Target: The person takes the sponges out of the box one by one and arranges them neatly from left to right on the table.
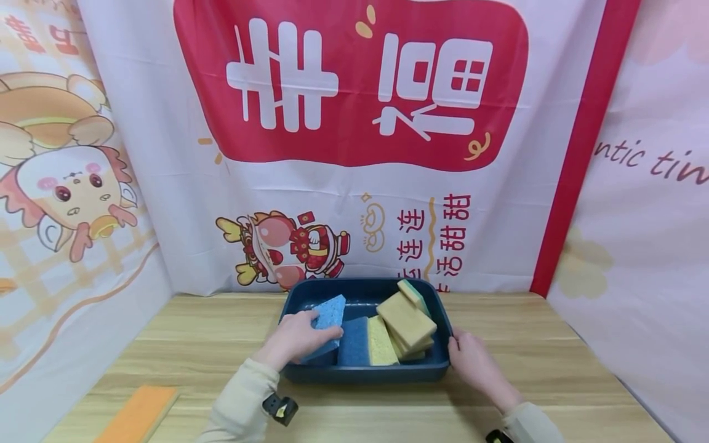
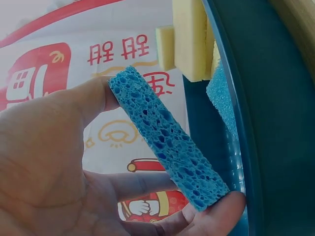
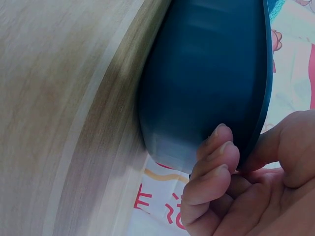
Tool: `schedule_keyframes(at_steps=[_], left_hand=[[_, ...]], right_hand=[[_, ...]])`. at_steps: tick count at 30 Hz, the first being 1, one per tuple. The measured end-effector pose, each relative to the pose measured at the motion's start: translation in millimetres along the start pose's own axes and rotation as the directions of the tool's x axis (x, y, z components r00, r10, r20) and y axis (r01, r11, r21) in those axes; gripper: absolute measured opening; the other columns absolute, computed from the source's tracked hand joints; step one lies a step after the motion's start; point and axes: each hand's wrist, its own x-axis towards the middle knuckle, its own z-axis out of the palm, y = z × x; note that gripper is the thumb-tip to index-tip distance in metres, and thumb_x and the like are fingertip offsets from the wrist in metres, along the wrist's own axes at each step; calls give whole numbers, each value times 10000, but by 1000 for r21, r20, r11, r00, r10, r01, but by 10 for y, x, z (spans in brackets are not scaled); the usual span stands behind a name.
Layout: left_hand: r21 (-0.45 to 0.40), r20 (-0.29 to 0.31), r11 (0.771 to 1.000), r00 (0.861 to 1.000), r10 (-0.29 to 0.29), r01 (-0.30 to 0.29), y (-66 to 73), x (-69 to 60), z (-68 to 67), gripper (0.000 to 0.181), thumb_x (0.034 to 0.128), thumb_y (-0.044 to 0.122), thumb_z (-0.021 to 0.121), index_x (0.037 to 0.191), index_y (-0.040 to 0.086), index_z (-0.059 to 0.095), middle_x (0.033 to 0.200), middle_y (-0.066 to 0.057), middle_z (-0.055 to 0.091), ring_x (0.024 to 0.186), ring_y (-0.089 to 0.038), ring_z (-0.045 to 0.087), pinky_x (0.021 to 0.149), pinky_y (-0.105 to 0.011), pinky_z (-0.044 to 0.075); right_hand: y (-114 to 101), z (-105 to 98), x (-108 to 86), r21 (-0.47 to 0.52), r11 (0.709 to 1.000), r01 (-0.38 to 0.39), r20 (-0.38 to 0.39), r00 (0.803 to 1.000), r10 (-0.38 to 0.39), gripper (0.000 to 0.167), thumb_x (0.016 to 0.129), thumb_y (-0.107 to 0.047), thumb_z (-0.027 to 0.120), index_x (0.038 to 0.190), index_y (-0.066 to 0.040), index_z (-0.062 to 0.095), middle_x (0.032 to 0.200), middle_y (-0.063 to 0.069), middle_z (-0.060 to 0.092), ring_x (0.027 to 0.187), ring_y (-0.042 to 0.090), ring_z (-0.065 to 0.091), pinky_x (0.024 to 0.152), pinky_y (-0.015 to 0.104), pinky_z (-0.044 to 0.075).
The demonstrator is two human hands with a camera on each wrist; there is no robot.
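Note:
A dark blue bin [image 1: 365, 373] stands on the table, holding several sponges. The left hand [image 1: 301, 337] pinches a light blue sponge [image 1: 330, 312] at the bin's left end; in the left wrist view the hand [image 2: 59, 162] has thumb and fingers on opposite ends of this porous sponge [image 2: 165, 137]. The right hand [image 1: 477, 363] grips the bin's right end, and in the right wrist view this hand [image 3: 246, 182] has its fingers against the outer wall of the bin [image 3: 206, 73]. A blue-and-yellow sponge [image 1: 382, 341] and several tan sponges [image 1: 407, 319] lie in the bin's middle and right.
An orange flat piece [image 1: 138, 415] lies on the wooden table [image 1: 221, 320] at the front left. Behind the bin hangs a printed cloth [image 1: 354, 184], with more printed cloth at the left [image 1: 72, 184] and right [image 1: 637, 246].

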Motion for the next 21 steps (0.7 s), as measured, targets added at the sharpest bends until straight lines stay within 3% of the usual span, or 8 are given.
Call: schedule_keyframes(at_steps=[4,7,11,21], left_hand=[[-13,-8,1000,1000,2,-2,-16,-31,-23,866,818,580,707,1432,17,472,1351,-259,488,916,-309,568,573,-370,553],[13,-25,1000,1000,15,-15,-34,-56,-36,856,833,589,686,1423,3,481,1367,-260,495,1055,-365,562,784,-478,542],[43,-46,998,998,38,-36,-73,-99,-58,864,840,618,657,1411,-8,492,1381,-262,493,1240,-430,456,973,-617,391],[72,-77,996,995,62,-56,-165,-299,-184,910,824,664,640,1407,-18,491,1355,-283,504,1210,-451,473,939,-638,405]], right_hand=[[9,-16,4,-2,1000,5,-6,1000,-5,218,1004,-55,411,946,30,603,619,53,498,497,169,486,440,302,413],[17,-23,7,-7,1000,11,-7,1000,-11,218,1004,-56,413,932,28,601,616,49,497,496,167,484,438,303,412],[22,-19,6,-21,1000,14,-11,1000,-14,215,1001,-57,416,924,22,601,613,43,495,494,161,480,436,300,408],[14,0,21,-49,999,18,-10,1000,-19,228,1006,-67,423,906,12,612,610,38,488,494,158,470,434,298,396]])
